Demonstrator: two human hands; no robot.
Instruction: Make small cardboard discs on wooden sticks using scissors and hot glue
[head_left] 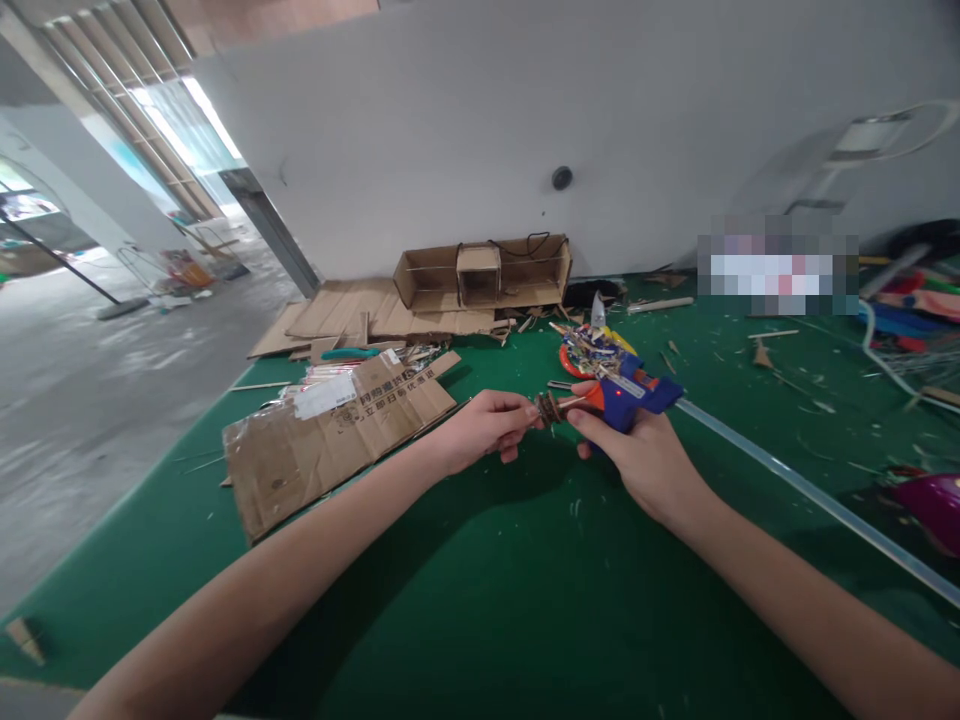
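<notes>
My right hand (652,455) is closed around a blue hot glue gun (622,400) with an orange collar. A long translucent glue stick (795,478) runs out of its back toward the lower right. My left hand (487,430) pinches a small brown ridged piece (551,408) between thumb and fingertips. The gun's tip meets this piece or sits just beside it; I cannot tell which. Fingers of my right hand come close to the same piece. Behind the gun sits a round red-rimmed container (571,362) heaped with small scraps.
A printed cardboard sheet (337,430) lies left on the green tabletop (480,600). An open cardboard box with compartments (480,275) stands against the wall. Scraps and sticks lie along the back. A purple object (930,508) and coloured clutter (911,315) are at the right.
</notes>
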